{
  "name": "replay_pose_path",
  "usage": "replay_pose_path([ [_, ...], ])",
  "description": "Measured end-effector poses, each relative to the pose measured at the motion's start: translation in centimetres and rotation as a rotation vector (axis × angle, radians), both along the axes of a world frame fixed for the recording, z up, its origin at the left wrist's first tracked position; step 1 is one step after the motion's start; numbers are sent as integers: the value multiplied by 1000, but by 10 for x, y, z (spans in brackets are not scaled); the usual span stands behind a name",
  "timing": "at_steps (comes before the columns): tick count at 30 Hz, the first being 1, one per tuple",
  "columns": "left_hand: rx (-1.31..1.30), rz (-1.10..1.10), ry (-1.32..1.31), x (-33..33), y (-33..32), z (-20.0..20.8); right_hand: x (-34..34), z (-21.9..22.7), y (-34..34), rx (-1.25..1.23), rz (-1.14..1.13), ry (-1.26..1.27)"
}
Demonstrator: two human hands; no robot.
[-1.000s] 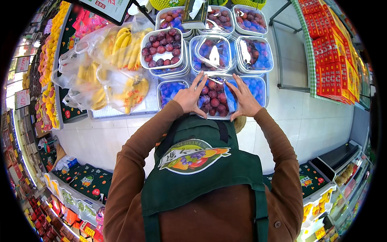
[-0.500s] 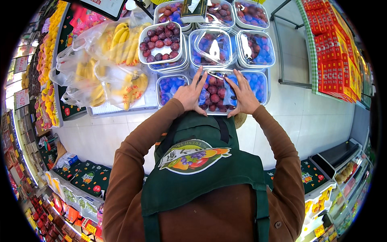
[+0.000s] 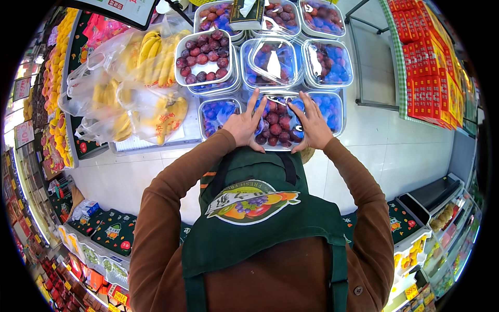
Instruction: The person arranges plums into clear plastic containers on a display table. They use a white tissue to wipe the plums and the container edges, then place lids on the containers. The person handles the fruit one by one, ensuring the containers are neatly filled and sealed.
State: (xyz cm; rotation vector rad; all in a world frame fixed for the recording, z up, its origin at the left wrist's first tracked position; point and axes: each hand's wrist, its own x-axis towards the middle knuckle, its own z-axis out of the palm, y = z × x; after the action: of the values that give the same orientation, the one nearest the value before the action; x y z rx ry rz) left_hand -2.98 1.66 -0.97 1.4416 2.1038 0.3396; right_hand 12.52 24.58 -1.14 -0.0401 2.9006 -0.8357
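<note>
Directly before me is a clear plastic container of dark red plums (image 3: 274, 124), with a shiny clear lid over the fruit. My left hand (image 3: 242, 125) spans its left side, thumb at the near edge and fingers reaching to the far edge. Mirroring that on the right side, my right hand (image 3: 315, 126) grips with spread fingers and thumb. Blue patches, seemingly reflections, show on the plastic. Similar plum containers flank it, one at left (image 3: 212, 113) and one at right (image 3: 330, 110), partly behind my hands.
Beyond stand stacked plum containers (image 3: 328, 63), an uncovered white tub of plums (image 3: 208, 67) and a tissue box (image 3: 246, 16). Bagged bananas (image 3: 150, 52) lie to the left. Red boxes (image 3: 427, 78) are piled at the right, past a metal frame (image 3: 378, 104).
Both hands stay on the plum container, with only slight finger movement. The whole view has shifted a little.
</note>
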Motion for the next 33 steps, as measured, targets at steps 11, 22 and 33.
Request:
replay_pose_path([
  [11, 117, 83, -62, -2, -7, 2, 0, -3, 11, -152, -25, 36],
  [22, 311, 721, -421, 20, -28, -41, 35, -26, -44, -1172, -952, 21],
  [33, 377, 854, -526, 15, -80, -31, 16, 5, -97, -1237, -938, 28],
])
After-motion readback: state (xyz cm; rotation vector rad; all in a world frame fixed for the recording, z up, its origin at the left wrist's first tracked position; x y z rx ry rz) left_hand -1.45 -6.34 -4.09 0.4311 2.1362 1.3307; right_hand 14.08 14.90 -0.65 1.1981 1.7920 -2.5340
